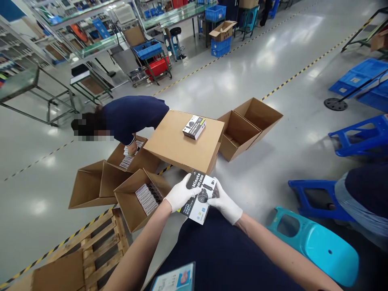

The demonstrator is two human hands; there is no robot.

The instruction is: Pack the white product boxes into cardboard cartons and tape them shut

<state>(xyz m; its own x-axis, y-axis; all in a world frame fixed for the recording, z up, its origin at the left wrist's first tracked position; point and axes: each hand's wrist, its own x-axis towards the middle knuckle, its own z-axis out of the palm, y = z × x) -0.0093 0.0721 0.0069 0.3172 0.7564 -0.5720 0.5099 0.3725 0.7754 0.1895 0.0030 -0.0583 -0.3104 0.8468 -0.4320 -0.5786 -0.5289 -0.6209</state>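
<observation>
Centrally, a small retail box [198,200] is held between two white-gloved hands, low in front of the body and just before a closed carton [178,145]. The left hand [179,195] is wrapped around the box's left edge, with the fingers curled over the printed face. The right hand [226,205] is closed on the opposite edge. The box is rectangular and glossy, printed in black and white.

A second box [194,127] of the same kind is laid flat on the closed carton, which is made of plain brown corrugated board. To the left, the near open carton [127,206] is packed with a row of similar boxes stood on edge. The far open carton [114,155] behind it is reached into by a co-worker's hand [132,151]. To the right, two tipped cartons [242,129] are laid on their sides with their flaps spread. A slatted wooden pallet [103,242] is positioned at the lower left.
</observation>
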